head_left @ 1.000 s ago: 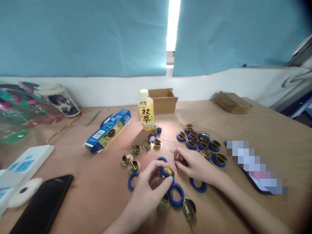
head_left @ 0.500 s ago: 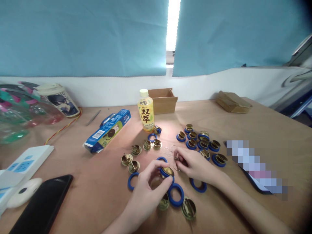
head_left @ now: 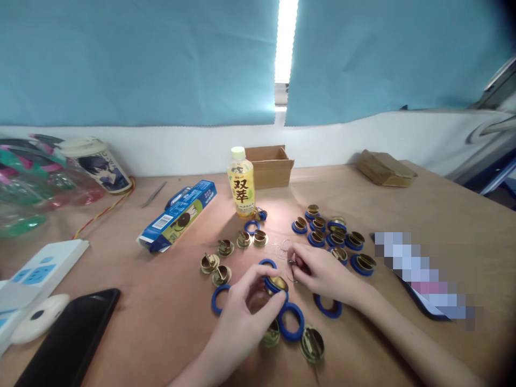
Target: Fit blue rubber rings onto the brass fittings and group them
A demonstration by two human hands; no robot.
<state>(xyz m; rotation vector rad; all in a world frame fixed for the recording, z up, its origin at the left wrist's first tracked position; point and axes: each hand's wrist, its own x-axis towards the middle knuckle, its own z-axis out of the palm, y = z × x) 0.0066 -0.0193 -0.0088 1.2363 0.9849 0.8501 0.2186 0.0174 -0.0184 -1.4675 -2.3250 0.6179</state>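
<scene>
My left hand [head_left: 248,309] has thumb and fingers closed round a brass-coloured round fitting with a blue ring [head_left: 276,285] on it. Close to its right, my right hand [head_left: 322,271] is pinched at the edge of some thin wire rings [head_left: 279,251]; a small part shows at the fingertips, too hidden to name. Below the left hand lie a loose blue ring [head_left: 291,322] and a brass fitting with a raised flap [head_left: 312,344]. Another blue ring [head_left: 328,307] is partly under my right forearm. Several bare brass fittings [head_left: 226,247] sit left of the hands.
Brass fittings with blue rings [head_left: 336,238] cluster at the right, beside a phone [head_left: 419,279]. Behind stand a yellow drink bottle [head_left: 242,185] and a cardboard box [head_left: 270,172]. A blue biscuit box [head_left: 179,215], black phone [head_left: 72,338] and power strip [head_left: 42,274] lie left.
</scene>
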